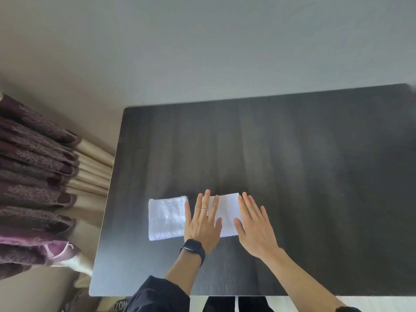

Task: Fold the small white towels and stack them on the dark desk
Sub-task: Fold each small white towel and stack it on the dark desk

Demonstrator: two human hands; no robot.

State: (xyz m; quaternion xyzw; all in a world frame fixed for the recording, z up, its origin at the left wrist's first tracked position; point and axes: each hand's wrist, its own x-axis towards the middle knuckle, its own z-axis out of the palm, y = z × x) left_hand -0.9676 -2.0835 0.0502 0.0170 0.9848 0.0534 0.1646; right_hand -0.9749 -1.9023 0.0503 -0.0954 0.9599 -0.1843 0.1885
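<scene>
A: What is the biggest thing here?

B: The dark worktop. It is wide and flat, so a towel can lie smooth on it. To its left hang purple curtains.

A: Where are the towels?

B: Two small white ones lie near the front edge, side by side. The folded towel sits on the left, all by itself. I think it was put there to start the pile.

A: And the other one?

B: The second towel is just right of it, under the hands. It lies flat too.

A: What are the hands doing?

B: The left hand lies flat on that towel, fingers spread wide. Nothing is pinched in its grip. The right hand lies flat across the towel's right edge, also wide open, with nothing in its grip. I think they press down to smooth the fold.

A: Any boxes or baskets?

B: No, I see none. The towels rest right on the worktop.

A: Is the pile made yet?

B: Not yet. The towels are still apart.
</scene>
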